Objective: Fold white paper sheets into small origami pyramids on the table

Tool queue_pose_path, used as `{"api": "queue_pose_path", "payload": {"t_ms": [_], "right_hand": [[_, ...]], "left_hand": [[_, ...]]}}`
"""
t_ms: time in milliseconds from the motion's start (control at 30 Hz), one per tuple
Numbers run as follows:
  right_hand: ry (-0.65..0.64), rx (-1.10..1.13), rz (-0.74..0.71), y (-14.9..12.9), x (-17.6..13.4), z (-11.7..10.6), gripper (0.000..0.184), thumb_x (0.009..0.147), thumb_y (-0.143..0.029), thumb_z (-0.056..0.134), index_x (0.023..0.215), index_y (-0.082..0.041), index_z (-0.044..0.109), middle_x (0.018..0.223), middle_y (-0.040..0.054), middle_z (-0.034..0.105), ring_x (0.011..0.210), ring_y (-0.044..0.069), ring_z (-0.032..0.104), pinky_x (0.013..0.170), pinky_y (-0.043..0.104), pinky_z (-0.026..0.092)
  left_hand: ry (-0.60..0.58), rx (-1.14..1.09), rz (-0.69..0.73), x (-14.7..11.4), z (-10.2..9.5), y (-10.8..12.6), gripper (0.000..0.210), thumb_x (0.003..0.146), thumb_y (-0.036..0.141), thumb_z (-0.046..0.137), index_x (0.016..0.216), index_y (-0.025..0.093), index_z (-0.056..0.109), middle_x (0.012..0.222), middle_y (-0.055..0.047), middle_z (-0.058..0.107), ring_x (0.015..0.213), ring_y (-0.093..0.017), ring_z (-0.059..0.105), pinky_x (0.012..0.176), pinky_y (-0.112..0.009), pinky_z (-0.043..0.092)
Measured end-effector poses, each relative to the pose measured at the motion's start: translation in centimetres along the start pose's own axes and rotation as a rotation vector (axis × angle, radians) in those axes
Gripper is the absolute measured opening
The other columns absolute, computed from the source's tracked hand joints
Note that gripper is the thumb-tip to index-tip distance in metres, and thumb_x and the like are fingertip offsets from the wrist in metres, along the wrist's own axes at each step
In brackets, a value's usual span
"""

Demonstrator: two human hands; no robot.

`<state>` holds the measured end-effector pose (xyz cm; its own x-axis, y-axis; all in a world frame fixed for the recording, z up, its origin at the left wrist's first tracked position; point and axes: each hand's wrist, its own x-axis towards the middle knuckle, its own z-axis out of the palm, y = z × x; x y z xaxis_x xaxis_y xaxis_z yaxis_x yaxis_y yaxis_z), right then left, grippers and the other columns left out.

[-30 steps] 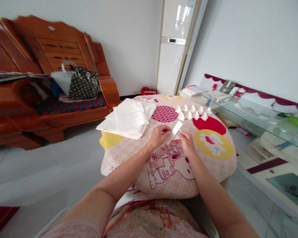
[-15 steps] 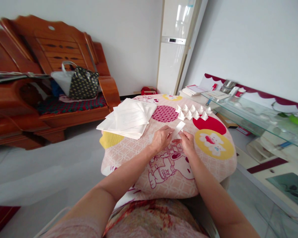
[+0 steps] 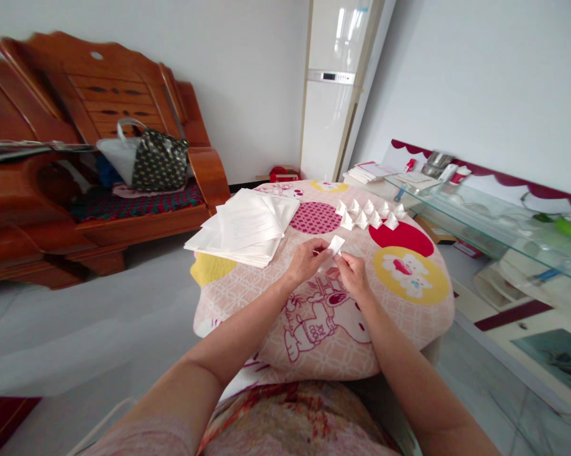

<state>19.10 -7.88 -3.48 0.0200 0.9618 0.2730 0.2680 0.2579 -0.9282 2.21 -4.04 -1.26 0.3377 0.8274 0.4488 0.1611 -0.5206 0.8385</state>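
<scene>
Between my two hands is a small folded strip of white paper (image 3: 337,244), held up over the cloth-covered table (image 3: 266,297). My left hand (image 3: 309,259) pinches it from the left side, fingers closed on it. On the right side, the thumb and fingers of my right hand (image 3: 352,272) also grip the strip. The fingers partly hide its lower end. Beyond my hands stand several folded white paper pieces (image 3: 361,220) with pointed tips, set in two rows. To the left lies a loose stack of white paper sheets (image 3: 247,225).
A glass-topped cabinet (image 3: 485,209) with metal containers and papers runs along the right wall. On the left is a wooden sofa (image 3: 124,95) bearing a patterned bag (image 3: 159,158). A tall white air conditioner (image 3: 328,120) stands in the back corner.
The paper strip has moved slightly left and towards me, and less of it shows above my fingers. My right hand has shifted left, closer to my left hand.
</scene>
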Motion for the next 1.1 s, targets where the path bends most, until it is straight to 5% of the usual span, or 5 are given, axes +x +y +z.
{"api": "queue_pose_path", "payload": {"t_ms": [333,467,700,900,1100], "right_hand": [[0.159,0.205,-0.051,-1.7,0.2,-0.9,0.044,0.088,-0.058,0.065,0.101,-0.018,0.078,0.078,0.0057,0.075,0.05,0.013,0.057,0.043,0.025,0.038],[0.086,0.289,-0.04,-2.5,0.1,-1.4,0.035,0.083,-0.049,0.07,0.097,-0.018,0.078,0.082,0.006,0.076,0.057,0.015,0.061,0.046,0.026,0.04],[-0.012,0.284,0.01,-3.4,-0.3,-2.4,0.021,0.07,-0.036,0.08,0.083,-0.02,0.078,0.057,-0.0022,0.066,0.048,0.013,0.055,0.049,0.026,0.045],[-0.109,0.366,0.107,-3.6,-0.4,-2.1,0.026,0.07,-0.043,0.081,0.074,-0.019,0.072,0.048,0.0001,0.066,0.034,0.011,0.048,0.036,0.022,0.035],[-0.143,0.495,0.164,-3.6,-0.5,-2.3,0.029,0.067,-0.042,0.084,0.072,-0.019,0.069,0.058,0.0054,0.073,0.046,0.018,0.066,0.04,0.023,0.046]], "left_hand": [[-0.217,-0.183,0.059,0.1,-1.2,-0.3,0.028,0.094,0.042,0.056,0.086,0.016,0.062,0.074,0.0,0.057,0.067,-0.013,0.051,0.063,-0.025,0.039],[-0.282,-0.144,0.094,0.0,-1.2,0.1,0.026,0.096,0.038,0.055,0.088,0.015,0.063,0.08,-0.002,0.062,0.075,-0.015,0.055,0.071,-0.027,0.044],[-0.309,-0.12,0.014,-0.3,-1.6,1.1,0.017,0.092,0.025,0.053,0.085,0.015,0.064,0.078,-0.001,0.062,0.076,-0.015,0.056,0.075,-0.027,0.046],[-0.324,-0.096,-0.022,-0.2,-1.6,1.1,0.016,0.088,0.028,0.054,0.084,0.016,0.065,0.079,0.0,0.064,0.077,-0.016,0.057,0.074,-0.028,0.046],[-0.358,-0.329,-0.105,-0.2,-1.3,1.2,0.022,0.087,0.037,0.06,0.081,0.016,0.061,0.072,0.001,0.059,0.072,-0.015,0.055,0.074,-0.028,0.045]]}}
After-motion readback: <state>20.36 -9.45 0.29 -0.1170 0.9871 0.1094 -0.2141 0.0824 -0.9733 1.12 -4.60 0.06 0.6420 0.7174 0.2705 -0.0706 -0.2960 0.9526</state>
